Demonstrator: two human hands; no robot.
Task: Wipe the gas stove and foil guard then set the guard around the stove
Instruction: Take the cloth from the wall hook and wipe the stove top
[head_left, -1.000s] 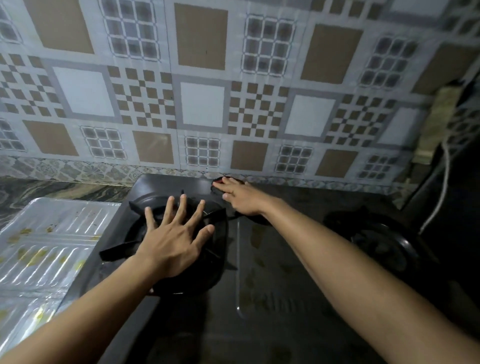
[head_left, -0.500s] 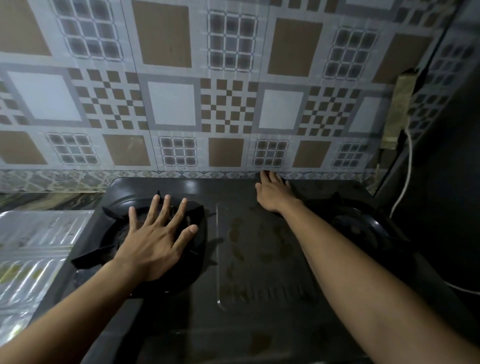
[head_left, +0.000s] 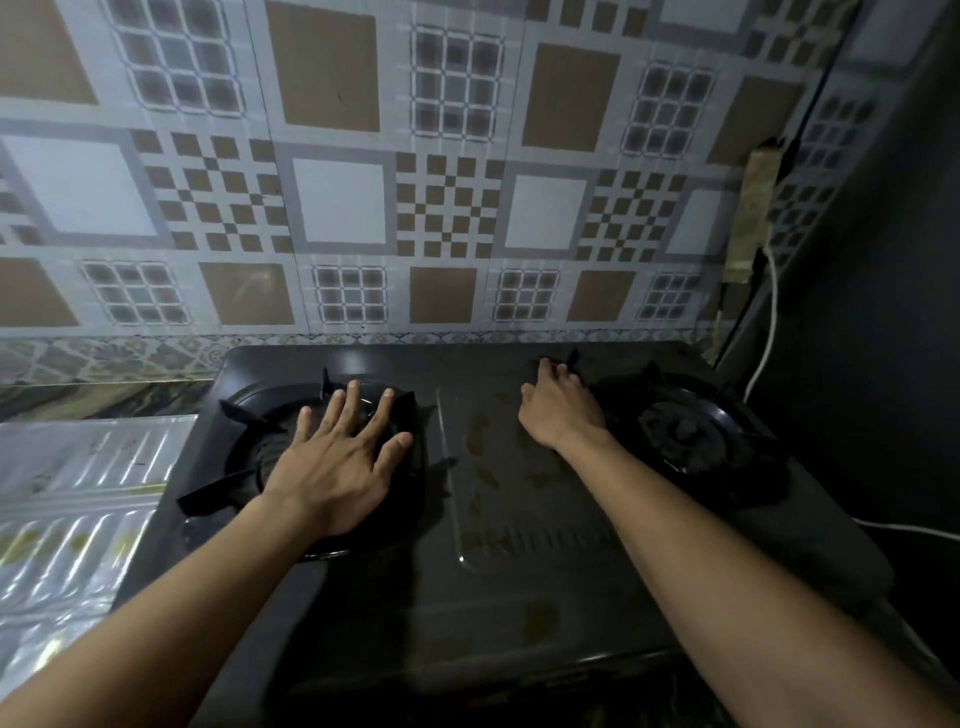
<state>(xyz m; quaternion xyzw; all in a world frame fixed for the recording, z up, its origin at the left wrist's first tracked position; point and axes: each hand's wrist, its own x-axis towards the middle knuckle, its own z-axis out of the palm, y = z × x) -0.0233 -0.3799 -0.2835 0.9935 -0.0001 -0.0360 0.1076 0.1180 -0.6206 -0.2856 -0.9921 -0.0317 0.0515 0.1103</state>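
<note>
The black two-burner gas stove (head_left: 519, 597) fills the middle of the view, with brownish stains on its centre panel. My left hand (head_left: 337, 462) lies flat with fingers spread on the left burner grate (head_left: 244, 415), holding nothing. My right hand (head_left: 558, 410) presses down near the stove's back edge, beside the right burner (head_left: 685, 431). Its fingers curl over a small dark cloth (head_left: 571, 361) that is mostly hidden. The shiny ribbed foil guard (head_left: 78, 499) lies flat on the counter left of the stove, spotted with yellowish grease.
A patterned tile wall (head_left: 337, 208) rises right behind the stove. A white cable (head_left: 769, 322) hangs at the right beside a dark wall and runs down past the stove's right side. A marbled counter strip (head_left: 104, 400) shows behind the foil.
My right hand has slid rightward along the stove's back edge, from behind the left burner to beside the right one. My left hand has stayed on the left grate.
</note>
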